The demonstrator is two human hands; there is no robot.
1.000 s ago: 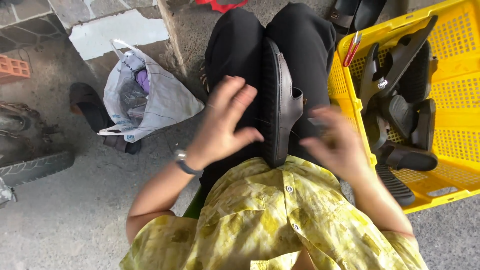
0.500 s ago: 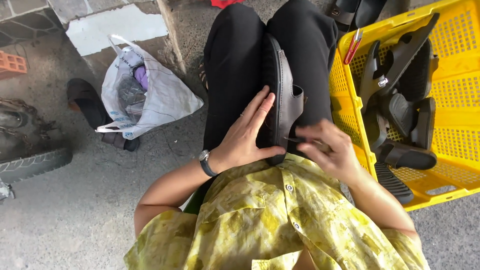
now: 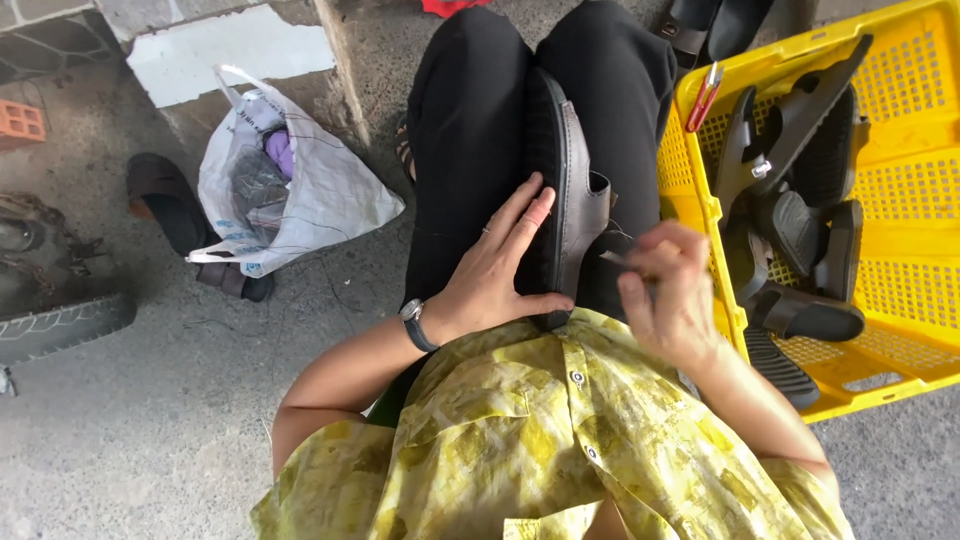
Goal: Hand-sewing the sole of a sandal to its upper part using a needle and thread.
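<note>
A dark brown sandal (image 3: pixel 570 190) lies on its edge between my knees, on my black trousers. My left hand (image 3: pixel 500 265) rests flat along its sole side, thumb under the heel end, holding it steady. A wristwatch (image 3: pixel 415 325) is on that wrist. My right hand (image 3: pixel 670 290) is closed beside the sandal's strap, pinching a thin metal needle-like tool (image 3: pixel 615 260) that points at the strap. A fine thread seems to run from the sandal, hard to make out.
A yellow plastic crate (image 3: pixel 900 130) at my right holds several dark sandals and a red-handled tool (image 3: pixel 703 95). A white plastic bag (image 3: pixel 285 190) with scraps sits on the concrete at my left, beside a dark slipper (image 3: pixel 165 200). A tyre edge (image 3: pixel 60 325) lies far left.
My left hand came down from a raised, spread pose and settled flat on the sandal. My right hand moved from the lap up to the strap with the needle.
</note>
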